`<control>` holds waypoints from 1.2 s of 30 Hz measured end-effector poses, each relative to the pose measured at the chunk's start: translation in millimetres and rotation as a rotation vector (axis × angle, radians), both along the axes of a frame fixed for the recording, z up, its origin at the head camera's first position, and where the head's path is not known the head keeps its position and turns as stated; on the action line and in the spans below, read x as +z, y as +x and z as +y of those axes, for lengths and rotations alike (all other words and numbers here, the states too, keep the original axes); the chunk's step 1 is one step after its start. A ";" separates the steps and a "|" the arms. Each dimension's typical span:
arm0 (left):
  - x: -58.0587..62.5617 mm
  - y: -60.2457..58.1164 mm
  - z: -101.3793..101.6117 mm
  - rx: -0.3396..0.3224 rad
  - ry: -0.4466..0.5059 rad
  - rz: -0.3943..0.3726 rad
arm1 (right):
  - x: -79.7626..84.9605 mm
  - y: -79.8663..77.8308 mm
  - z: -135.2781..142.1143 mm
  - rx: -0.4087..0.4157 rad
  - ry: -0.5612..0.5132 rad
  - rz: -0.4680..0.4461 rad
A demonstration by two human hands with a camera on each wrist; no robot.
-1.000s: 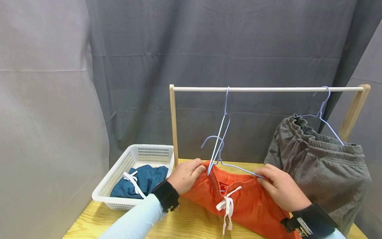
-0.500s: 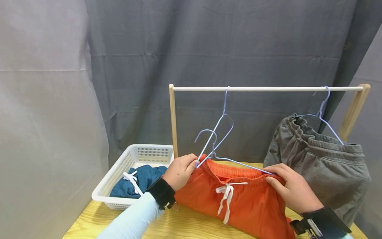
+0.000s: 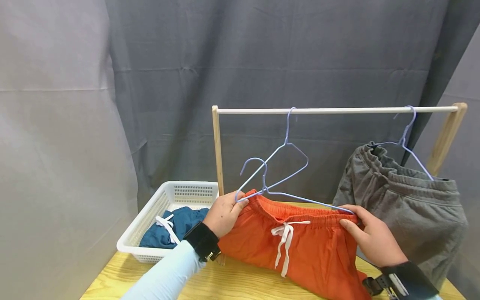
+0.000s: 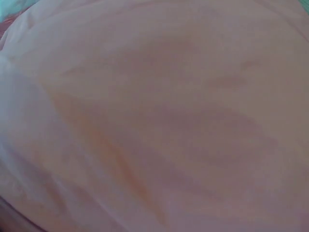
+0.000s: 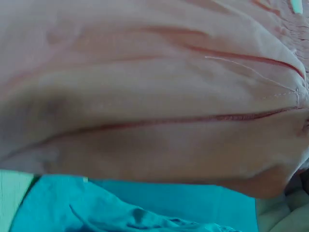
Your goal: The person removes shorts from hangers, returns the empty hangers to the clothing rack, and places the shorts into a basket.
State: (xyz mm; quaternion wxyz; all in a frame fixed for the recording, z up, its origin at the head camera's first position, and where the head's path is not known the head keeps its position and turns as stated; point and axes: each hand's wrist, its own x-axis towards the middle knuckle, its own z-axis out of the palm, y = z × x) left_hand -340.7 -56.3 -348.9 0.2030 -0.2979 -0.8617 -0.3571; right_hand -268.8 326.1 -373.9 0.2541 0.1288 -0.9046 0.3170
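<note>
Orange shorts [image 3: 296,246] with a white drawstring bow [image 3: 286,237] are stretched by the waistband between both hands in the head view. A lavender wire hanger [image 3: 307,201] lies along the waist opening, its hook standing up above. My left hand [image 3: 225,213] pinches the left end of the waistband. My right hand [image 3: 375,237] pinches the right end, where the hanger's arm ends. Close-up cloth of the shorts fills the left wrist view and covers most of the right wrist view; part of the right hand [image 5: 285,212] shows at its lower right corner.
A second hanger [image 3: 287,125] hangs from the white rod [image 3: 337,110], its lower left corner close to the left hand. Grey shorts [image 3: 412,221] hang on the rack's right side. A white basket [image 3: 129,239] with teal shorts [image 3: 191,221] stands on the wooden table [image 3: 195,287] at left.
Both hands have moved apart, stretching the waistband wider; the right hand went rightward and the left hand leftward. The hanger on the rod has turned to show its face more.
</note>
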 end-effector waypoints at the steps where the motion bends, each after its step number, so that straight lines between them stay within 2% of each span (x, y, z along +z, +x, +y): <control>1: -0.2 -0.1 -0.2 0.001 0.002 0.004 | -0.2 -0.3 -0.2 0.006 -0.013 -0.006; 9: -1.1 -0.5 -1.1 -0.006 0.025 -0.017 | -1.7 -1.0 0.1 0.074 -0.112 -0.062; 24: -1.1 1.4 1.7 -0.030 -0.013 -0.006 | -1.6 -2.0 -7.0 0.136 -0.183 -0.065; 36: -4.9 1.4 4.1 -0.038 -0.043 -0.006 | 2.7 0.6 -11.2 0.183 -0.196 -0.071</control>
